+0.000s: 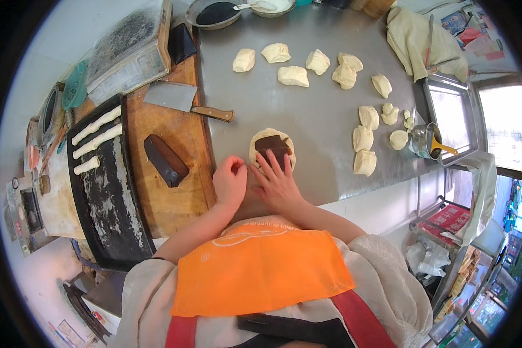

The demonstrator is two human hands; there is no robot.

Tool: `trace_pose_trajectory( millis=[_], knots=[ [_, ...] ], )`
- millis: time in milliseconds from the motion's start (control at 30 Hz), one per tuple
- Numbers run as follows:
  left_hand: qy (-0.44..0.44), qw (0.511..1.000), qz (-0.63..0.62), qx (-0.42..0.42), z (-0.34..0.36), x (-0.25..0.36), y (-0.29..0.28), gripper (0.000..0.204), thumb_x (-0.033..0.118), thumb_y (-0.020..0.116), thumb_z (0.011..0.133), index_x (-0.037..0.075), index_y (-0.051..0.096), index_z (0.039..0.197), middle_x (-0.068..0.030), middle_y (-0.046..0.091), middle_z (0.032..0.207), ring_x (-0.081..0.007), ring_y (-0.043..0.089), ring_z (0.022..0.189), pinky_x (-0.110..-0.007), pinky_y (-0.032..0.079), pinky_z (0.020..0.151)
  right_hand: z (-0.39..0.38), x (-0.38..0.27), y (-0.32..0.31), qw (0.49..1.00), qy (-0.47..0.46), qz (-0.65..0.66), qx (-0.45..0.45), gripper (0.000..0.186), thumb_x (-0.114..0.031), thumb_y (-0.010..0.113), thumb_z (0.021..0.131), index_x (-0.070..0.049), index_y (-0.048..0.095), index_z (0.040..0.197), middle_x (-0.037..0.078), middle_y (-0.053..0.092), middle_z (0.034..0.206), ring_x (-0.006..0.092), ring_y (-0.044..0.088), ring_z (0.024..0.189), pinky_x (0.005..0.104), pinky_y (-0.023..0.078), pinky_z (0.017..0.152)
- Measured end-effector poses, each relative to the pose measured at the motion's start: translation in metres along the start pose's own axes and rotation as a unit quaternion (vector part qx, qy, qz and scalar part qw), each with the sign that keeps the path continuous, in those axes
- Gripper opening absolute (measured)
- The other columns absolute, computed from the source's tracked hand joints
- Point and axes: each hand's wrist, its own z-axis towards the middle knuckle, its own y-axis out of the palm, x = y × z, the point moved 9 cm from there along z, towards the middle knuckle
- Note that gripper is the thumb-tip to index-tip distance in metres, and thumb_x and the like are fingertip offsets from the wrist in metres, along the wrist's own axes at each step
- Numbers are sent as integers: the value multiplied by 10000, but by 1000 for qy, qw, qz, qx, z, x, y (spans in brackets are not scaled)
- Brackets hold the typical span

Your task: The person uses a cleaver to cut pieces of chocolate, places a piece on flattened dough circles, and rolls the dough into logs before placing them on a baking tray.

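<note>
A flattened round of pale dough (254,147) lies on the steel worktop near its front edge. On top of it rest dark brown slabs of filling (268,142), partly covered by my fingers. My right hand (277,181) is open, with spread fingers lying over the filling and the dough's near edge. Just left of the dough, my left hand (231,177) is closed, thumb and fingers curled together; whatever they may hold is hidden. A dark brown block (166,160), like the filling, sits on the wooden board to the left.
Several dough pieces (293,76) are spread across the steel worktop (313,124). A cleaver (177,97) lies on the wooden board (182,148), its handle over the steel. Further left, a black baking tray (107,197) carries dough strips. A metal container (421,142) stands at right.
</note>
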Motion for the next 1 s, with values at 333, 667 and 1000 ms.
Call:
trace_pose_trajectory(
  millis=[333, 667, 1000],
  knots=[
    [373, 856, 262, -245, -55, 50, 93, 842, 347, 762, 834, 15, 382, 1509, -151, 352, 1599, -339, 295, 1505, -654, 195, 1185, 81, 125, -44, 939, 182, 179, 231, 368, -275, 641, 973, -65, 644, 1275, 113, 572, 1436, 330, 442, 1411, 575, 266, 1183],
    [272, 886, 300, -228, 85, 95, 102, 852, 345, 793, 814, -12, 401, 1481, -162, 442, 1523, -346, 393, 1424, -570, 343, 1120, -25, 145, -68, 906, 287, 230, 211, 355, -119, 715, 885, -1, 668, 1216, 167, 641, 1340, 347, 562, 1291, 464, 408, 1109],
    [-264, 668, -422, -554, -10, 111, 98, 529, 82, 781, 805, 7, 592, 1294, -75, 658, 1182, -212, 662, 1067, -372, 531, 903, 28, 98, -79, 631, 195, 749, 57, 665, -160, 766, 857, -54, 516, 1465, 104, 541, 1493, 217, 569, 1278, 340, 487, 1022]
  ],
)
